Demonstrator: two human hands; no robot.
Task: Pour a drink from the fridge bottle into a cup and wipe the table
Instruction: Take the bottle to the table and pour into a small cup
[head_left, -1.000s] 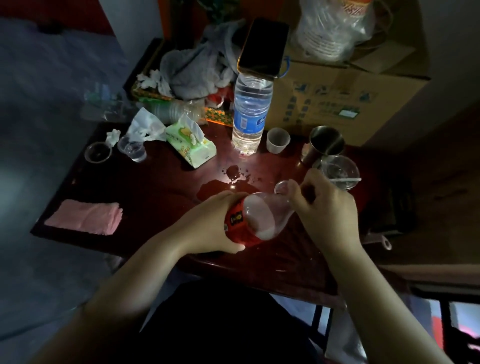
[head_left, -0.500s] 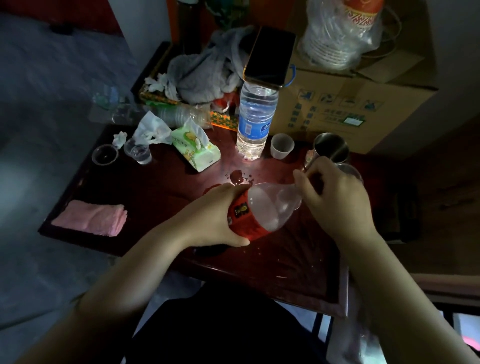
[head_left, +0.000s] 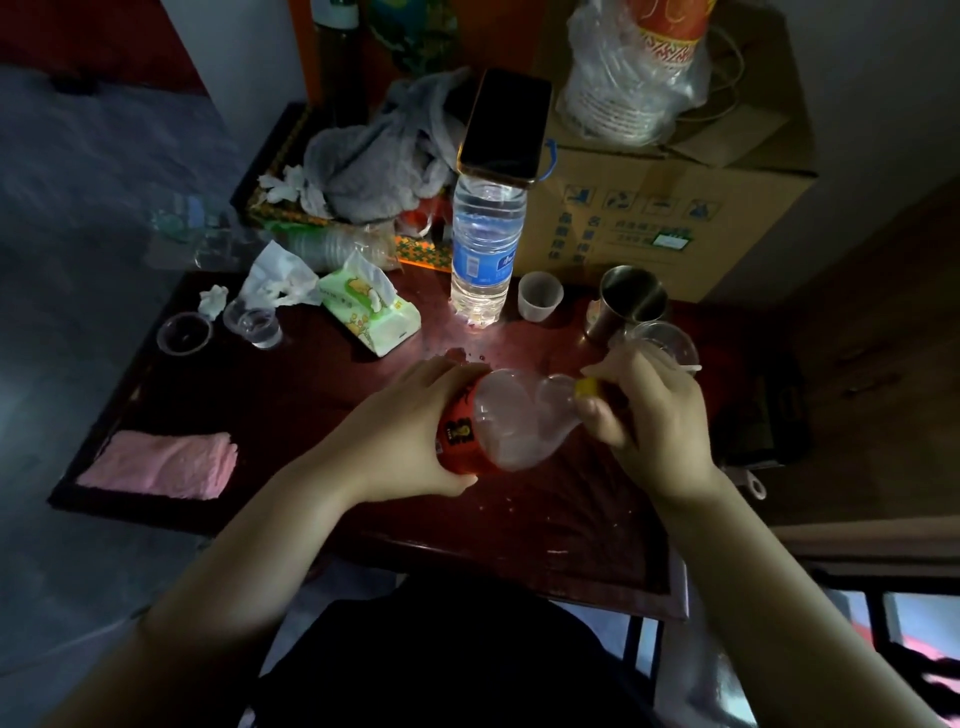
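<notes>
Nearest us, our left grip (head_left: 410, 431) was wrapped round the red-labelled bottle (head_left: 498, 421), which was tilted over the dark red surface (head_left: 291, 395), its upper body clear. Our right grip (head_left: 654, 415) pinched the yellow cap (head_left: 587, 387) at its neck. A folded pink cloth (head_left: 161, 462) lay at the surface's left edge; beyond stood a clear cup (head_left: 662, 340), a steel cup (head_left: 631, 301), a water bottle (head_left: 485, 249) and a cardboard box (head_left: 675, 208).

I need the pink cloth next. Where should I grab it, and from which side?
Pinch the pink cloth at its right end, where the stacked folds show, coming down from above. It lies flat on the table, so a top pinch seems best.
</notes>
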